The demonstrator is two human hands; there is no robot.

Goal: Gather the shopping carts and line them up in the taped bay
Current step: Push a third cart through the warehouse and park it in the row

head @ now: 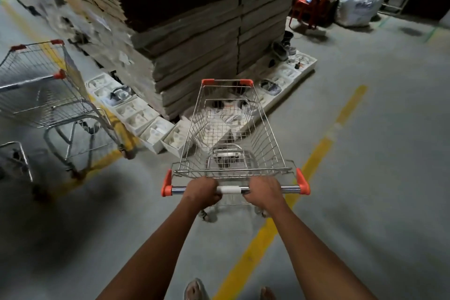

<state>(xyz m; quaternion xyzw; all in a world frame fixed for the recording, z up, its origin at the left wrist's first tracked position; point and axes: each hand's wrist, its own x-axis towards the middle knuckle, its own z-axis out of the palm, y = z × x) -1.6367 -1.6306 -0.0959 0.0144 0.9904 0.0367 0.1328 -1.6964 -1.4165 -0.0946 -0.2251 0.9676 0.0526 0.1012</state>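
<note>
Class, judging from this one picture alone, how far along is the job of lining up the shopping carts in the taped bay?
Done: one parked cart already stands at the left by a yellow floor line.
In hand: the left hand and right hand grip the handle of an empty cart, which points at the cardboard stack.
Left: turning it in beside the parked cart. Whether more carts remain is not visible.

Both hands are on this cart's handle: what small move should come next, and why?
Probably swing the held cart leftward: both hands, left and right, grip its handle, its nose points at the cardboard stack, and the other cart stands to the left.
</note>
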